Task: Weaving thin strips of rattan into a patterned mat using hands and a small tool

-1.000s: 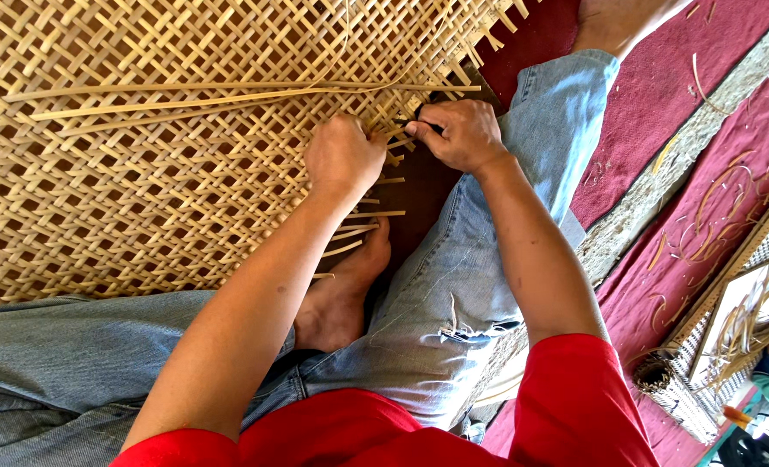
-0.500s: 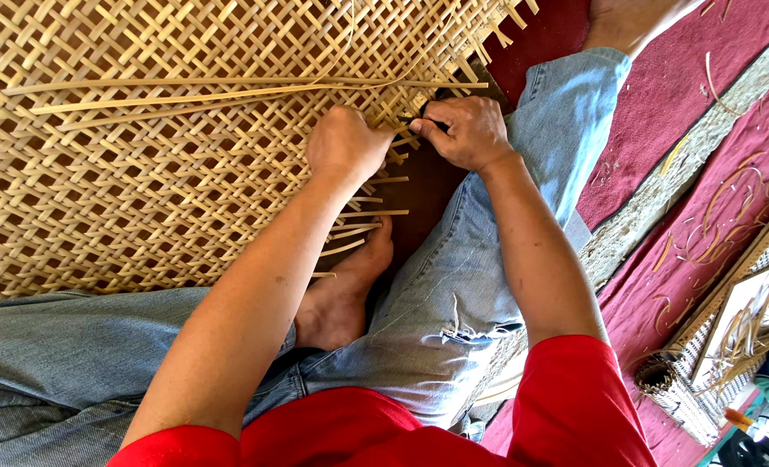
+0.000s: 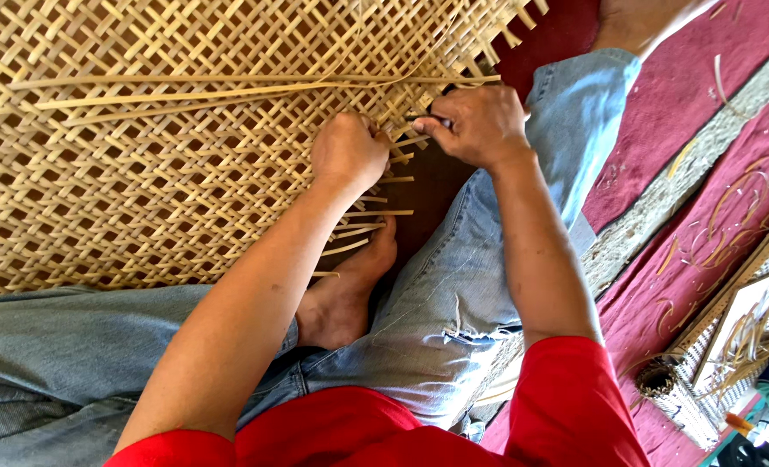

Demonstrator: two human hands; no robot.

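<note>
A large woven mat of pale bamboo strips [image 3: 142, 173] lies over my lap and fills the upper left. My left hand [image 3: 348, 152] is fisted at the mat's right edge, its fingers closed on the strip ends there. Right beside it, my right hand [image 3: 475, 123] pinches a thin strip end between thumb and fingers, with a small dark object showing at the fingertips. Several long loose strips [image 3: 211, 91] lie across the mat toward both hands. Short strip ends [image 3: 376, 212] stick out of the edge below my left hand.
I sit cross-legged in blue jeans [image 3: 453, 285] with a bare foot [image 3: 345, 294] under the mat edge. A red carpet [image 3: 687, 216] littered with strip shavings lies to the right. A small woven basket [image 3: 661, 380] and bundled strips [image 3: 747, 337] stand at lower right.
Both hands stayed at the mat's edge with small shifts; my right hand has moved slightly closer to the left while working the strip end.
</note>
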